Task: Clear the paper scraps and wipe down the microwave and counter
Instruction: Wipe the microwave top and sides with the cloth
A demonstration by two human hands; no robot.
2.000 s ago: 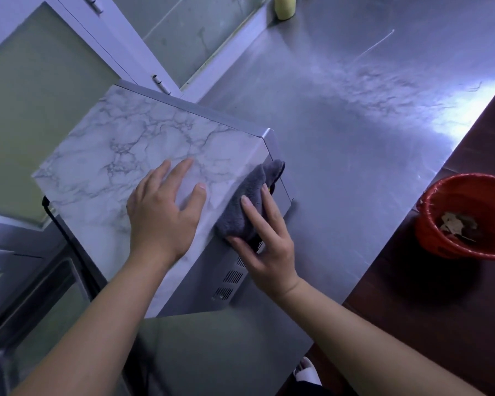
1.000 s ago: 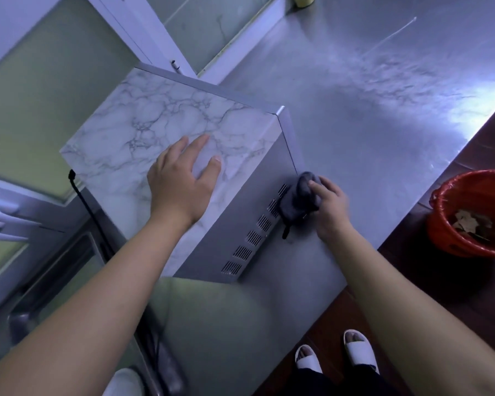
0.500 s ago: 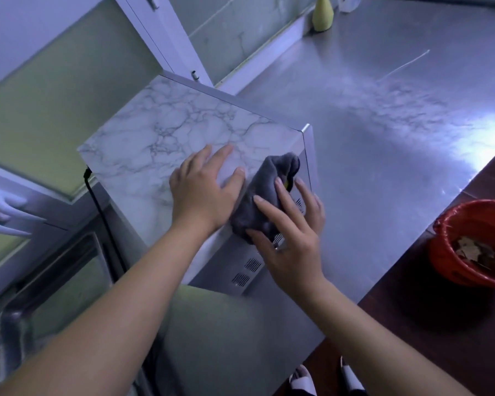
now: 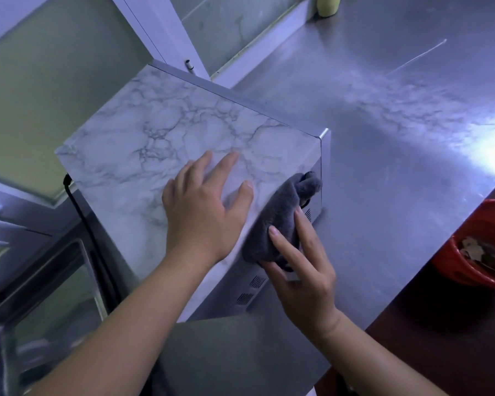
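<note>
Cloth: the grey plush cloth (image 4: 280, 221) lay bunched over the upper right edge of the marble-topped silver microwave (image 4: 160, 144), where the top meets the vented side.
Long axis: it ran along that edge, away from you, toward the far right corner.
Right hand: your right hand (image 4: 303, 278) was the nearer one. Its fingers (image 4: 283, 247) lay straight over the near end of the cloth and pressed it to the side panel. The thumb sat at the cloth's lower end; whether it pinched there could not be told.
Cloth from fingers: directly beneath them, most of its length reaching ahead of the fingertips.
Left hand: your left hand (image 4: 203, 212) lay flat on the marble top just beside the cloth, fingers (image 4: 226, 164) spread and grasping nothing, and looked to be steadying the box.
Surface: the brushed steel surface (image 4: 383, 138) stretched beyond the microwave's right side, well apart from the cloth.
Scraps: brown paper scraps (image 4: 477, 250) lay inside the red plastic bucket (image 4: 469, 275) at the right.
Judgement: a stroke along the edge suited this lie.
</note>
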